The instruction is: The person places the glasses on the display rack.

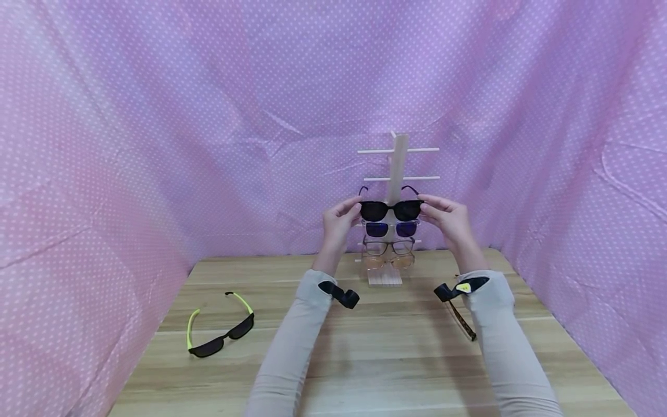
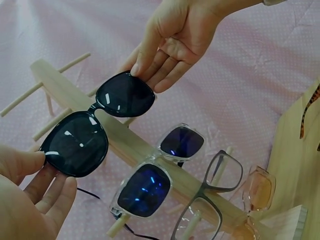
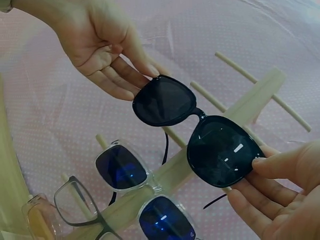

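Black sunglasses (image 1: 407,211) are held at the wooden display stand (image 1: 398,168), lenses facing me. My left hand (image 1: 340,225) pinches one outer corner of their frame between thumb and fingers. At the opposite corner my right hand (image 1: 449,223) pinches the frame the same way. Directly below on the stand sit clear-framed glasses with blue lenses (image 2: 145,190). Under those come grey-framed glasses (image 2: 231,172), then a pair with orange lenses (image 2: 261,190). In the head view the temples of the black sunglasses point back past the stand's post.
Two bare pegs, an upper peg (image 1: 424,150) and a lower peg (image 1: 424,178), cross the post above the hands. Sunglasses with yellow-green temples (image 1: 190,330) lie on the wooden table (image 1: 375,359) at left. Tortoiseshell-patterned glasses (image 1: 462,320) lie partly hidden under the right forearm.
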Demonstrator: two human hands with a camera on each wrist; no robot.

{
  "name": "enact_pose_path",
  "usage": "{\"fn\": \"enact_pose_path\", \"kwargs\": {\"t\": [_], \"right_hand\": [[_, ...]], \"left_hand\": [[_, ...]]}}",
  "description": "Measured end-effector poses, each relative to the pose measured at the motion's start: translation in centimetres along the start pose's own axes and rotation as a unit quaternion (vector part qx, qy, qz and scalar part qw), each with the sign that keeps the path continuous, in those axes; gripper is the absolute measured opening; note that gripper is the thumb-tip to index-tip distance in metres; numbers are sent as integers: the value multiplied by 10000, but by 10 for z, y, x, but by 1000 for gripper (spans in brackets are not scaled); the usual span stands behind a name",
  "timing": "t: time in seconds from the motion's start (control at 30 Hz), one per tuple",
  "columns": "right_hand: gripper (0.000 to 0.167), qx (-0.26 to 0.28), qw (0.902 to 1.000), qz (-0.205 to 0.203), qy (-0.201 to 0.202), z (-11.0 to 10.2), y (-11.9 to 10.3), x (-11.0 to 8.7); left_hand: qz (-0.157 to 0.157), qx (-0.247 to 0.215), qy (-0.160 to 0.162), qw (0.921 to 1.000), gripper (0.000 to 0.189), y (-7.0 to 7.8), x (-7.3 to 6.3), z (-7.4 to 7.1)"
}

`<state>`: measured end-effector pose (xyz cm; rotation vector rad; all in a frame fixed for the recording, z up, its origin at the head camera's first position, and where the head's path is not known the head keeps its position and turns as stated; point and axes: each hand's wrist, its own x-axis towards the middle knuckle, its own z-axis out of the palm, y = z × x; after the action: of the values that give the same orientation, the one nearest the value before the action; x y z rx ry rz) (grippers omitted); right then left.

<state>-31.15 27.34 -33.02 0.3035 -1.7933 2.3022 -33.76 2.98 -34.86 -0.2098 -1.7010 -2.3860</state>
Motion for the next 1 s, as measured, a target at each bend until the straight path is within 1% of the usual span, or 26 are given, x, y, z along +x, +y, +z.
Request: {"fn": "enact_pose_path", "kwargs": {"t": [0.17, 0.33, 0.53, 0.67, 0.83, 1.0], "right_hand": [[26, -2, 9999, 3, 165, -1, 4, 1], [25, -48, 9998, 7, 193, -3, 6, 3], [25, -82, 9997, 68, 222, -4, 8, 4], [24, -96, 9997, 74, 230, -6, 10, 6], [26, -46, 9995, 105, 297, -7, 11, 7], [23, -5, 9992, 169, 375, -8, 13, 10]], "left_hand": [[-20, 170, -15, 9999, 24, -3, 2, 1], [-3, 296, -78, 9995, 25, -4, 4, 1], [98, 319, -173, 9993, 27, -6, 7, 1], [142, 325, -153, 9993, 24, -9, 10, 1], [58, 384, -201, 9990, 23, -10, 11, 0], [-25, 517, -196, 9985, 24, -11, 12, -1]]}}
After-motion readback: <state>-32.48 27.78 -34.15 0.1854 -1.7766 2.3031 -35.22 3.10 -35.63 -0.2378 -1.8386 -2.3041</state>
